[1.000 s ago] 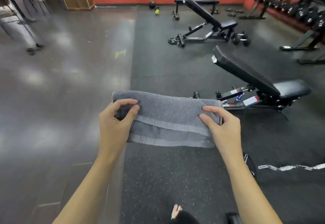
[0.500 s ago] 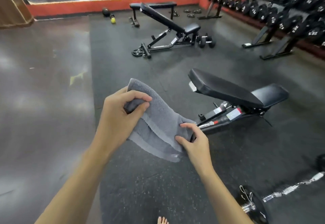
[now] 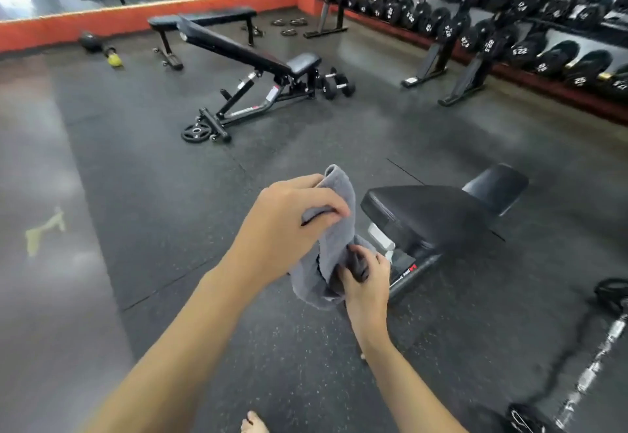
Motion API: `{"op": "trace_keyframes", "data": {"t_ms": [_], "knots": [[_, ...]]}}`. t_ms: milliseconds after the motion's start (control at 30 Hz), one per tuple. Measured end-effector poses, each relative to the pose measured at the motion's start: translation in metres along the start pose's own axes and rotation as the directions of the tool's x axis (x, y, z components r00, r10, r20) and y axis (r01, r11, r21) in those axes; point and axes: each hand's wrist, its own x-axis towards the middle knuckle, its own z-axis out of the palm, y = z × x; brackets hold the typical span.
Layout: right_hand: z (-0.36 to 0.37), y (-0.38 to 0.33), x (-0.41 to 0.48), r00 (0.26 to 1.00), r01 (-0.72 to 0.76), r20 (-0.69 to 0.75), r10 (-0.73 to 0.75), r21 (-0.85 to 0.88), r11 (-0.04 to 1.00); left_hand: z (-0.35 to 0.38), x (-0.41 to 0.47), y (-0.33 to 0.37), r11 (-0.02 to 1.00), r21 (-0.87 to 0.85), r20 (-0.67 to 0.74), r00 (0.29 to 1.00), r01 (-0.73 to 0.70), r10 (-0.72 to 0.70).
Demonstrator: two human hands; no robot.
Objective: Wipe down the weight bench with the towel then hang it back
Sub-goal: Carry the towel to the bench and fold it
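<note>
Left hand point(image 3: 292, 218) and right hand point(image 3: 365, 279) both pinch the grey towel point(image 3: 334, 245) near weight bench point(image 3: 431, 215); bunch it into a firm pad, then wipe the backrest far-right.

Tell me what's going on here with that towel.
A person stands on a gym floor holding a grey towel bunched between both hands: the left hand grips its upper part, the right hand its lower end. A black weight bench sits just ahead to the right, and the towel is not touching its pad, so no wiping is under way. Another bench and a dumbbell rack stand farther back.
</note>
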Motion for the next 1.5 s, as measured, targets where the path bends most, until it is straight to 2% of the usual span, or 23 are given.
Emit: {"op": "trace_keyframes", "data": {"t_ms": [133,200,300,333,400,467,533,633,767,933,1000,1033,1067,1133,1167,1200,1267,1333,1367,1433,1500], "knots": [[0.042,-0.013,0.059,0.993,-0.046,-0.114,0.043,-0.024,0.999,-0.005,0.085,-0.046,0.991,-0.059,0.173,0.976,-0.121,0.129],[0.051,-0.013,0.089,0.980,-0.069,-0.192,0.056,-0.064,0.996,0.004,0.130,-0.068,0.979,-0.103,0.254,0.947,-0.178,0.199],[0.049,-0.010,0.136,0.951,-0.050,-0.310,-0.001,-0.157,0.986,0.027,0.191,-0.090,0.951,-0.175,0.361,0.882,-0.256,0.303],[0.045,-0.011,0.154,0.936,-0.007,-0.349,-0.045,-0.148,0.989,0.036,0.212,-0.096,0.940,-0.205,0.385,0.861,-0.271,0.332],[0.035,-0.016,0.192,0.890,0.186,-0.407,-0.203,-0.081,0.979,0.055,0.252,-0.105,0.921,-0.250,0.406,0.832,-0.298,0.379],[0.027,-0.025,0.229,0.807,0.374,-0.458,-0.374,-0.093,0.923,0.074,0.294,-0.109,0.915,-0.288,0.439,0.810,-0.284,0.389],[0.021,-0.030,0.263,0.735,0.471,-0.491,-0.468,-0.126,0.873,0.092,0.332,-0.110,0.908,-0.315,0.518,0.752,-0.276,0.408],[0.015,-0.034,0.317,0.680,0.554,-0.510,-0.527,-0.114,0.824,0.120,0.387,-0.113,0.889,-0.362,0.592,0.667,-0.282,0.453],[0.008,-0.033,0.368,0.697,0.490,-0.537,-0.476,-0.127,0.862,0.156,0.446,-0.115,0.860,-0.438,0.612,0.614,-0.261,0.498],[-0.008,-0.026,0.404,0.627,0.342,-0.669,-0.398,-0.223,0.913,0.207,0.501,-0.117,0.842,-0.528,0.763,0.375,-0.106,0.526],[-0.013,-0.019,0.425,0.529,0.209,-0.785,-0.322,-0.247,0.946,0.242,0.533,-0.119,0.808,-0.589,0.791,0.207,0.003,0.575],[-0.013,-0.019,0.425,0.500,0.180,-0.824,-0.268,-0.204,0.962,0.254,0.535,-0.121,0.789,-0.607,0.789,0.181,0.089,0.587],[-0.014,-0.019,0.423,0.474,0.154,-0.847,-0.241,-0.190,0.970,0.263,0.534,-0.123,0.746,-0.630,0.777,0.191,0.218,0.600],[-0.012,-0.011,0.433,0.321,0.045,-0.918,-0.231,-0.228,0.973,0.295,0.541,-0.135,0.565,-0.631,0.750,0.230,0.532,0.621],[-0.011,-0.009,0.445,0.246,-0.016,-0.942,-0.227,-0.238,0.971,0.316,0.545,-0.147,0.492,-0.572,0.766,0.212,0.656,0.607],[-0.011,-0.008,0.458,0.180,-0.073,-0.957,-0.226,-0.242,0.968,0.336,0.545,-0.159,0.484,-0.486,0.797,0.143,0.728,0.586],[-0.013,-0.006,0.481,0.044,-0.165,-0.979,-0.199,-0.203,0.965,0.369,0.540,-0.186,0.563,-0.297,0.815,-0.103,0.771,0.571],[-0.014,-0.004,0.499,-0.097,-0.251,-0.977,-0.189,-0.160,0.955,0.389,0.539,-0.209,0.628,-0.199,0.732,-0.312,0.752,0.605],[-0.015,-0.004,0.505,-0.164,-0.282,-0.968,-0.188,-0.137,0.950,0.400,0.540,-0.219,0.661,-0.202,0.696,-0.369,0.723,0.616],[-0.018,-0.005,0.512,-0.299,-0.327,-0.938,-0.175,-0.071,0.942,0.414,0.547,-0.230,0.723,-0.273,0.642,-0.440,0.634,0.628],[-0.017,-0.007,0.513,-0.418,-0.332,-0.896,-0.147,0.000,0.943,0.422,0.552,-0.232,0.798,-0.361,0.579,-0.555,0.482,0.597]]}}
